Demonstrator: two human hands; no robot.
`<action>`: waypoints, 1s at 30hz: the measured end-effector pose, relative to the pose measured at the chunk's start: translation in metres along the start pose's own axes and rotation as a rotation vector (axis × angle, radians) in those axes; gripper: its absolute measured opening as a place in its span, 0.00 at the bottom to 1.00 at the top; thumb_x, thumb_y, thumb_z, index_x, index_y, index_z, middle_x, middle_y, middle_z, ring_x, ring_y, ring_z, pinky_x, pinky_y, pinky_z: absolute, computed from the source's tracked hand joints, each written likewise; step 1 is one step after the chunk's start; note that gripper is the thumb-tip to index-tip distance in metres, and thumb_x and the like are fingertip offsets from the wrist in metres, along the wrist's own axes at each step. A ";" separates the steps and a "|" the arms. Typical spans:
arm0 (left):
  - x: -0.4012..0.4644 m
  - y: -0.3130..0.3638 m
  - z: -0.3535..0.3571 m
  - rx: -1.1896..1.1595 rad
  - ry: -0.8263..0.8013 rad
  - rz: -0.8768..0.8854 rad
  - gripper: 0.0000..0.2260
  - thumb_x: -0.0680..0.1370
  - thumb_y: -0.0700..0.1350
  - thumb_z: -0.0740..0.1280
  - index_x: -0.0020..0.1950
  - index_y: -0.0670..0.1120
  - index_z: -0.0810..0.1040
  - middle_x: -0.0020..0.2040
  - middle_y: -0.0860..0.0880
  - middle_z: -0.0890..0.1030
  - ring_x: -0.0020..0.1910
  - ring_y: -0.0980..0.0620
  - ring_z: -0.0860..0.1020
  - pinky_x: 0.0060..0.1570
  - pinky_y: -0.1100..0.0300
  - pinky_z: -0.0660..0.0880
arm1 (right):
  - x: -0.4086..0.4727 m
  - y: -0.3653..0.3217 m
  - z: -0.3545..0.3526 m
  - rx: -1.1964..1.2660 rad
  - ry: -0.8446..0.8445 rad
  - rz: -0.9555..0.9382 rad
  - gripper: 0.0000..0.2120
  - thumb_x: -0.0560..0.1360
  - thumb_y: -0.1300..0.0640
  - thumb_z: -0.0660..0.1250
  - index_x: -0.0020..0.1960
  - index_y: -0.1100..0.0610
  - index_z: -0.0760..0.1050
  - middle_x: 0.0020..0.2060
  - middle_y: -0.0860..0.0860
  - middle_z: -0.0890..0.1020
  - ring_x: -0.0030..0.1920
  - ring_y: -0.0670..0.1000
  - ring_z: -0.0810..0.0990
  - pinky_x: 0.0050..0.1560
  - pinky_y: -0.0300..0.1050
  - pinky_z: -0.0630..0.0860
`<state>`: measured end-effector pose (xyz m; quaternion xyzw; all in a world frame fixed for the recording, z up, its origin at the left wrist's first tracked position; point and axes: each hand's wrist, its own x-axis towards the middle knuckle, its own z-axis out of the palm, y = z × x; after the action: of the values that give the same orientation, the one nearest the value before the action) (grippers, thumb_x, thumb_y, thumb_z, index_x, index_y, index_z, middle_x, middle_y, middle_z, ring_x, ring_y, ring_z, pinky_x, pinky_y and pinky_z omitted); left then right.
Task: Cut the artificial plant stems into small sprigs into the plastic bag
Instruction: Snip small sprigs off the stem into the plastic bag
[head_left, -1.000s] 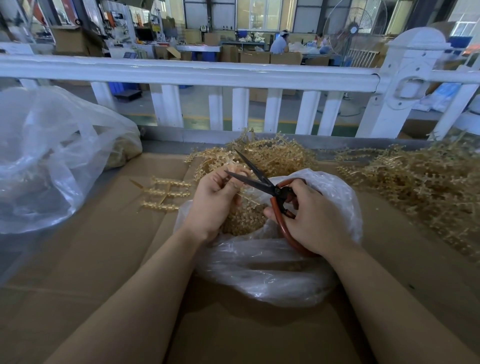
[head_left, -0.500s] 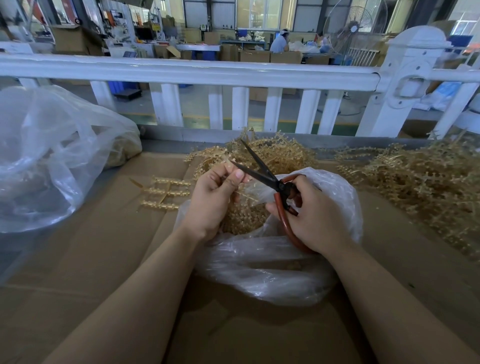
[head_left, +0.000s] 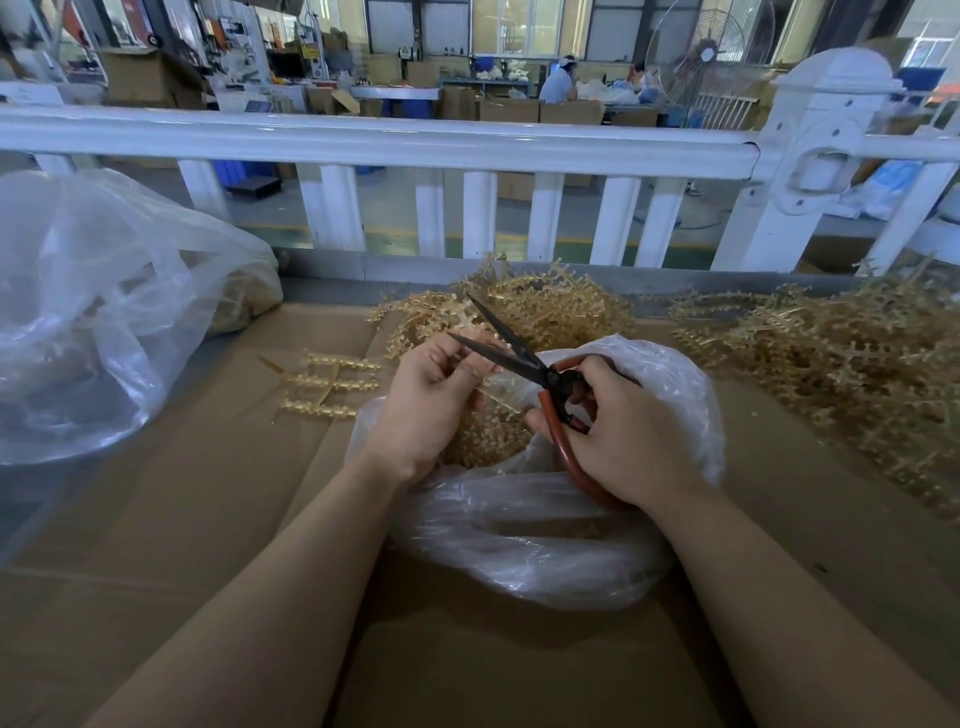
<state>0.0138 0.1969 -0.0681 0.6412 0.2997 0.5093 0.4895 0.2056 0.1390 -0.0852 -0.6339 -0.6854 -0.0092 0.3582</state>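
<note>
— Hands?
— Right hand (head_left: 626, 434) curled through the red rubber-coated loops of the black-bladed scissors (head_left: 524, 364), blades parted, tips up and to the left. Left hand (head_left: 434, 402) pinching a thin golden plastic stem (head_left: 480, 387) between fingertips, right against the lower blade.
— Over what?
— Over the mouth of the small clear plastic bag (head_left: 545, 540), lying on the flat brown cardboard sheet (head_left: 208, 519). Golden cut sprigs (head_left: 485, 439) heaped inside, seen between both wrists.
— Uncut stock?
— Tangled pile of golden artificial plant stems (head_left: 545, 309) just behind the bag; larger heap of the same (head_left: 841, 374) far right. One flat branched golden piece (head_left: 324, 384) alone on the cardboard, left of the left hand.
— Elsewhere?
— Big crumpled clear plastic bag (head_left: 93, 312) at far left, some golden material inside. White railing (head_left: 415, 145) across the back of the bench.
</note>
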 end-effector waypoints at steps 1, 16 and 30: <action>0.000 0.000 0.000 0.031 -0.009 0.000 0.06 0.81 0.36 0.64 0.50 0.40 0.81 0.40 0.47 0.81 0.34 0.55 0.74 0.33 0.64 0.74 | 0.000 0.000 0.000 -0.005 0.010 0.001 0.26 0.69 0.26 0.62 0.52 0.46 0.73 0.44 0.40 0.80 0.44 0.42 0.79 0.44 0.39 0.79; 0.001 -0.002 0.000 0.012 0.005 0.018 0.07 0.81 0.35 0.64 0.51 0.30 0.77 0.42 0.39 0.76 0.33 0.56 0.71 0.32 0.65 0.72 | -0.002 -0.003 0.000 -0.046 0.101 -0.005 0.29 0.67 0.22 0.59 0.51 0.45 0.75 0.40 0.41 0.81 0.39 0.43 0.79 0.40 0.35 0.75; -0.002 0.006 0.001 0.118 -0.011 0.054 0.06 0.80 0.35 0.65 0.53 0.35 0.80 0.50 0.35 0.82 0.41 0.37 0.77 0.39 0.53 0.79 | -0.001 -0.006 -0.001 -0.098 0.142 -0.041 0.29 0.68 0.24 0.60 0.50 0.47 0.76 0.40 0.41 0.81 0.39 0.43 0.77 0.39 0.37 0.75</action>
<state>0.0133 0.1925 -0.0638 0.6798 0.3089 0.5002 0.4385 0.2004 0.1363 -0.0826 -0.6342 -0.6699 -0.0947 0.3743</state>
